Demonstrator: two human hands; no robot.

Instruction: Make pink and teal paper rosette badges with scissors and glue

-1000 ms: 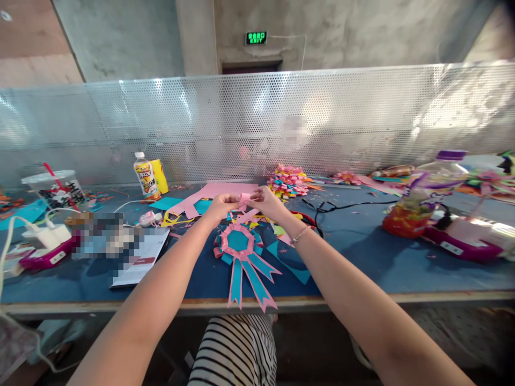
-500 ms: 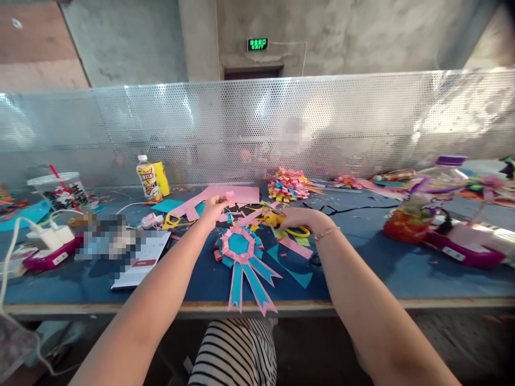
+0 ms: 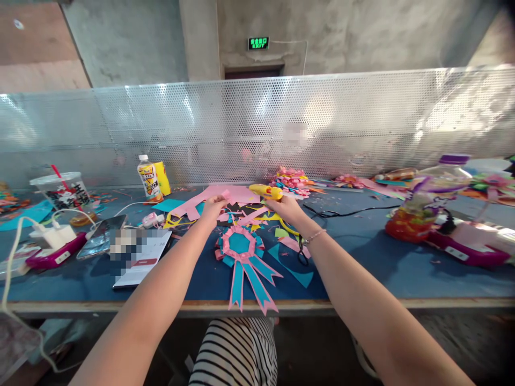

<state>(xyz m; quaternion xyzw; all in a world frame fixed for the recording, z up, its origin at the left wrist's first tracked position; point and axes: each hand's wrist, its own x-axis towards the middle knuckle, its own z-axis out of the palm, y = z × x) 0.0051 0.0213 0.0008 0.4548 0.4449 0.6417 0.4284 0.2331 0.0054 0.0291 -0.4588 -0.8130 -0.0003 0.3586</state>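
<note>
My right hand [image 3: 286, 206] is wrapped round a yellow glue gun [image 3: 266, 192], held above the paper scraps with its nozzle toward the left. A black cord hangs below that hand. My left hand [image 3: 215, 208] pinches a small piece of pink paper [image 3: 226, 194] between thumb and fingers. Between my forearms lies a pink and blue paper rosette [image 3: 240, 244] with forked tails, the tips reaching the table's front edge. Behind the left hand rests a larger pink paper sheet [image 3: 241, 194].
A heap of paper loops [image 3: 292, 179] stands behind the right hand. At left are a tablet [image 3: 140, 268], a phone [image 3: 102, 236], a drink bottle [image 3: 148, 179] and a plastic cup [image 3: 60, 187]. A large bottle [image 3: 426, 198] and a power strip [image 3: 466, 249] are at right.
My right hand has lifted the glue gun from among the scraps and turned it to the left, its cord trailing. My left hand has tilted the pink paper piece slightly lower.
</note>
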